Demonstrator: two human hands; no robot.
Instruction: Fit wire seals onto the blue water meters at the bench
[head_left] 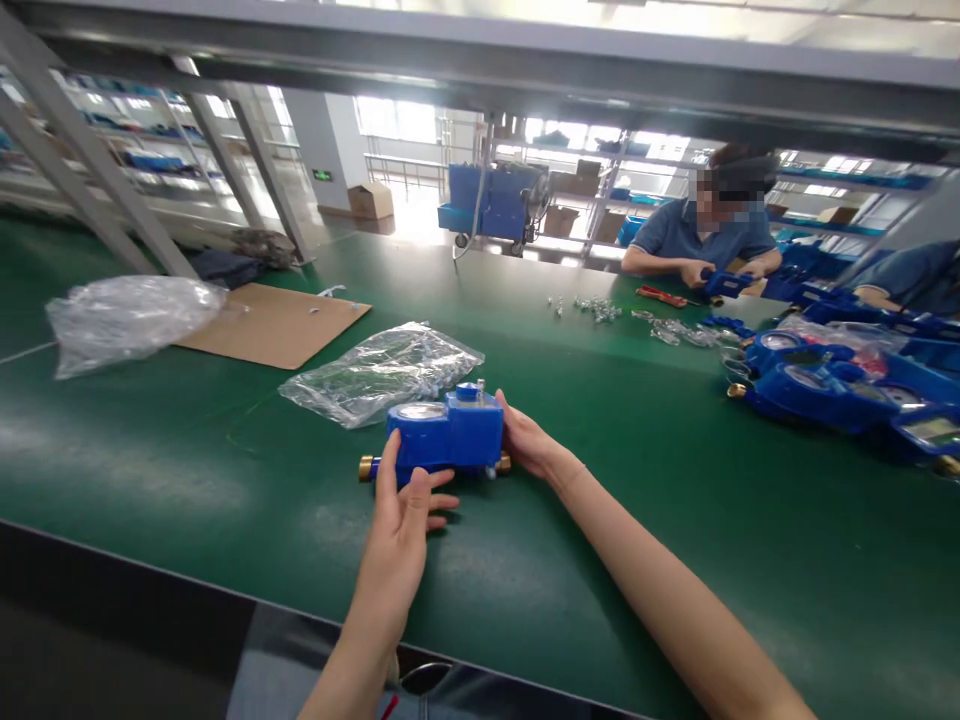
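Observation:
A blue water meter [476,432] with a round dial window, a box-shaped part and brass threaded ends is between my two hands, close over the green table. My left hand [405,510] grips its front left side, the index finger along the body and the other fingers partly under it. Against the meter's right end, my right hand [529,440] holds it; some of those fingers are hidden behind the blue case. Just beyond the meter lies a clear plastic bag [382,370] with small parts inside.
Brown cardboard [277,325] and a crumpled plastic bag [139,315] lie at left. Several blue meters [817,385] are piled at right. Small loose parts [596,308] and red-handled pliers [661,296] lie near a co-worker [705,235] across the table.

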